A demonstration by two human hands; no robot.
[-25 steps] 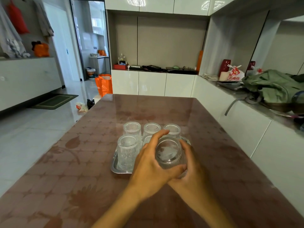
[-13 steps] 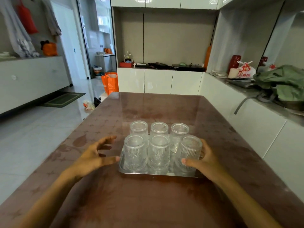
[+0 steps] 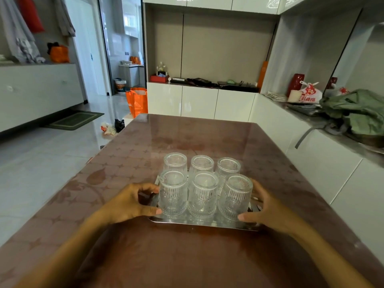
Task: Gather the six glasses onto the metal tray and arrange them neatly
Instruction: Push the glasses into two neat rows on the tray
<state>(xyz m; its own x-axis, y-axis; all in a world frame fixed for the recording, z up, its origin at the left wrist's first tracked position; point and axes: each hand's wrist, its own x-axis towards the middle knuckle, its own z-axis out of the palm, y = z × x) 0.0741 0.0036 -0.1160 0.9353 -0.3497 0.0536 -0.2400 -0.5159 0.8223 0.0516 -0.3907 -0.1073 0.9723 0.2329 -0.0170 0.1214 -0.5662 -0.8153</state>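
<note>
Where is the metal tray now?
The metal tray lies on the brown table, centre-near, under six glasses, between the left hand and right hand.

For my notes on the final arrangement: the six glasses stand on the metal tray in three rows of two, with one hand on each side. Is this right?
Not quite. The head view shows the six glasses in two rows of three on the metal tray, not three rows of two. The left hand and right hand are indeed at either side.

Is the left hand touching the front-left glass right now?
Touching. In the head view the left hand has its thumb tip pressed against the lower side of the front-left glass, with its fingers curled at the upper side and no gap visible.
</note>
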